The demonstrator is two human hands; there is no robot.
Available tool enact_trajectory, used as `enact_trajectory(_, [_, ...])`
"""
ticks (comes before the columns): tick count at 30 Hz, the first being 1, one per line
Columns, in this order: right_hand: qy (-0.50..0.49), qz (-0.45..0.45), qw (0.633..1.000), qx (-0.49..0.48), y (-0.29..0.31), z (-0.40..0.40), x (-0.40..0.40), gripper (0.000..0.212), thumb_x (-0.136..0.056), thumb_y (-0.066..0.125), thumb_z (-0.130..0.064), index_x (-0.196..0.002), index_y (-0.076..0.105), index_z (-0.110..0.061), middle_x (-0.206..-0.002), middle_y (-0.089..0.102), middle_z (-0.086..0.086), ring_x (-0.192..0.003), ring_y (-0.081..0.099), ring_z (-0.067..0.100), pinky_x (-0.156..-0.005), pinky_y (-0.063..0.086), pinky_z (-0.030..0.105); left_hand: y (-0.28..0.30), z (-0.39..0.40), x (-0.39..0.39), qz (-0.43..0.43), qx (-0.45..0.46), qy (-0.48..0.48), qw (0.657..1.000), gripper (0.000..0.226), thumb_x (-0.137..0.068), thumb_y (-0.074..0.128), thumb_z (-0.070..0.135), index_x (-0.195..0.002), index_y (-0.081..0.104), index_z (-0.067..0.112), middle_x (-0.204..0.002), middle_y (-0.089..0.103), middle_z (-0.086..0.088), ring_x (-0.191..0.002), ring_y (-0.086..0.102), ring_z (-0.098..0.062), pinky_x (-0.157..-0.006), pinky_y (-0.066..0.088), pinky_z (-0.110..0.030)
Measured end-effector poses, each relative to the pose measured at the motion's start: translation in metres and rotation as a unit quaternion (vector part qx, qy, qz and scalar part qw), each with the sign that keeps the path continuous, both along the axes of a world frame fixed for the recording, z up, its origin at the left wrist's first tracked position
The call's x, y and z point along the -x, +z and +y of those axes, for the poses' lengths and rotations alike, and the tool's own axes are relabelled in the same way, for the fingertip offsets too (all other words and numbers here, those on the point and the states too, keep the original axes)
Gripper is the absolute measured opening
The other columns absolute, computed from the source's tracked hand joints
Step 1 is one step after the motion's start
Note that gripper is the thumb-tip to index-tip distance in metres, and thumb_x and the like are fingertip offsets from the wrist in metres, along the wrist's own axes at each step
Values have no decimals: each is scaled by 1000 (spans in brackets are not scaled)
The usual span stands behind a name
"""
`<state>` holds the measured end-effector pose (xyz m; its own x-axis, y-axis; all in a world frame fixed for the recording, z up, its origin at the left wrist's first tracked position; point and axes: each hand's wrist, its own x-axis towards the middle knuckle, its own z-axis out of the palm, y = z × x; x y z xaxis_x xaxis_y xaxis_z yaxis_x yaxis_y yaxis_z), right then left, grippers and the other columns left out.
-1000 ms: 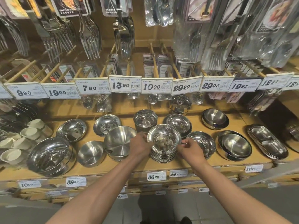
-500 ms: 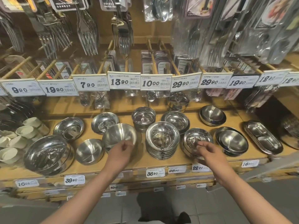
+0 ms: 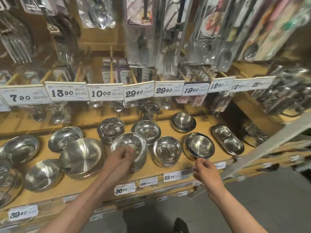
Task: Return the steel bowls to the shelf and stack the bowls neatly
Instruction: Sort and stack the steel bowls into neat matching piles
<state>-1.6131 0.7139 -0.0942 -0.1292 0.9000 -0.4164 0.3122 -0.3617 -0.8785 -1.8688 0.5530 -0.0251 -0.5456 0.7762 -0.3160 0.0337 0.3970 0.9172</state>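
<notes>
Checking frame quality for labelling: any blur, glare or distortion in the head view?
Head view: motion blur smears the left hand, right hand and hanging cutlery packs; glare spots on the steel bowls; wide-angle bending curves the shelf edge.

The left hand point(image 3: 122, 154) is smeared by motion, so its fingers cannot be told apart, and it covers the near rim of the stack of shallow bowls point(image 3: 133, 143). The large bowl point(image 3: 6, 184) at far left is cut by the frame edge. Hanging packets point(image 3: 289, 91) at right are blurred; small print on the price tags point(image 3: 106, 94) is unreadable
</notes>
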Motion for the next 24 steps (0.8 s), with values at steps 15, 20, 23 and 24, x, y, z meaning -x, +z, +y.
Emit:
enact_trajectory(15, [118, -122, 985, 13, -14, 150, -56, 63, -93, 65, -39, -148, 43, -16, -108, 71, 8, -92, 72, 31, -84, 59, 40, -55, 113, -98, -12, 216, 99, 971, 31, -90, 62, 26, -115, 49, 12, -105, 72, -15, -102, 70, -34, -95, 56, -48])
enact_trajectory(20, [196, -92, 974, 62, -20, 162, -46, 58, -94, 71, -24, -143, 45, -6, -99, 66, 4, -75, 70, 18, -51, 53, 21, -63, 116, -110, -16, 181, 201, 963, 44, -91, 60, 12, -126, 34, 6, -108, 61, -12, -97, 67, -28, -81, 61, -47])
enact_trajectory(23, [187, -93, 975, 70, -22, 169, -44, 41, -92, 73, -14, -127, 57, -2, -105, 68, 12, -75, 67, 17, -43, 49, 18, -62, 117, -114, -23, 174, 214, 961, 45, -91, 61, 5, -128, 34, 7, -111, 60, -12, -95, 68, -25, -66, 59, -30])
enact_trajectory(24, [183, -90, 976, 79, -23, 172, -43, 40, -91, 74, -12, -127, 58, -3, -107, 68, 14, -77, 67, 19, -41, 50, 17, -63, 118, -115, -20, 174, 212, 962, 46, -92, 61, 4, -129, 35, 8, -113, 60, -13, -96, 68, -25, -64, 57, -27])
